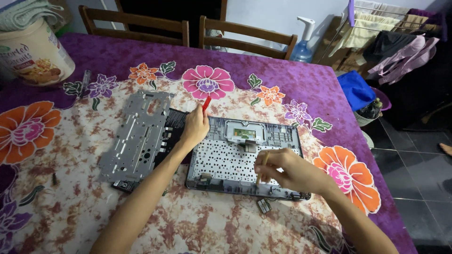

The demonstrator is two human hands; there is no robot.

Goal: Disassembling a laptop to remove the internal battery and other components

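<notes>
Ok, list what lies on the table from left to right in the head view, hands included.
Biscuit tub → grey metal plate → left hand holding a red tool → right hand with a thin stick over the laptop keyboard frame → orange flower print on the tablecloth.

A: Layout? 
B: Keyboard chassis (245,160) sits centre of the table (70,207). Metal plate (139,134) lies just left of it, overlapping a flat dark panel (170,123) underneath.
A: Hands?
B: Left hand (195,126) on the chassis's far-left corner, a tool (206,103) sticking out past it. Right hand (287,170) over the near edge, holding a stick (262,168). Small loose part (263,205) on the table just in front. Tub (33,51) at far-left corner, chairs (188,28) behind
</notes>
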